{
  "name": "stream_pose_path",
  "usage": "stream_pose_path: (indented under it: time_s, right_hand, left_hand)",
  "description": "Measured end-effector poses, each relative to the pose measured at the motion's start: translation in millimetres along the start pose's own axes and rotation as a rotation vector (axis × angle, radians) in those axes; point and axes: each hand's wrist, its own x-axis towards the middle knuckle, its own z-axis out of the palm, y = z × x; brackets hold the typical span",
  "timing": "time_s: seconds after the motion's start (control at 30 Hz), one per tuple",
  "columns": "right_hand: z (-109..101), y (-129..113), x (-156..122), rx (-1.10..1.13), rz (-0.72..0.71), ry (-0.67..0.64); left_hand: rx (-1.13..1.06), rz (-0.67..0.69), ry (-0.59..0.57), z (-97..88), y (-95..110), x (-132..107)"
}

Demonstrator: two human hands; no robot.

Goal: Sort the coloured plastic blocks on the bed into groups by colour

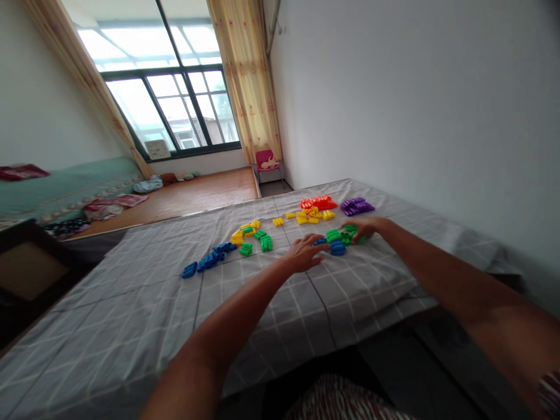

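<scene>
My left hand (303, 254) is low over the cloth with its fingers stretched out and apart, beside some blue plastic tube-shaped pieces (338, 248). Its fingertips come close to the blue pieces; whether they touch is unclear. Curled round the right side of a green pile, my right hand (370, 225) has its thumb and fingers on green plastic tube-shaped pieces (335, 235). Part of that pile is hidden behind the fingers. Yellow pieces (312, 216), red-orange pieces (318, 202) and purple pieces (356, 206) lie in groups farther back.
A grey checked cloth (144, 297) covers the surface. To the left lie more blue pieces (212, 258), green pieces (265, 242) and yellow pieces (238, 236). A white wall (415, 116) rises on the right. A pink chair (265, 158) stands beyond the far edge.
</scene>
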Motion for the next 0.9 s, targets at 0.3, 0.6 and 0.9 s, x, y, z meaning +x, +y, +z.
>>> stream_pose_path:
  time_s: [0.3,0.6,0.9]
  right_hand:
    - [25,-96,79,-0.017,-0.242,-0.084]
    - [43,-181,96,0.462,-0.506,-0.08]
    - [-53,19,118,-0.002,0.093,0.485]
  left_hand:
    - [0.102,-0.126,0.034,-0.3,-40,-3]
    - [0.232,-0.59,0.079,-26.2,-118,-98]
    - [0.078,-0.254,0.201,-25.6,-75,-28]
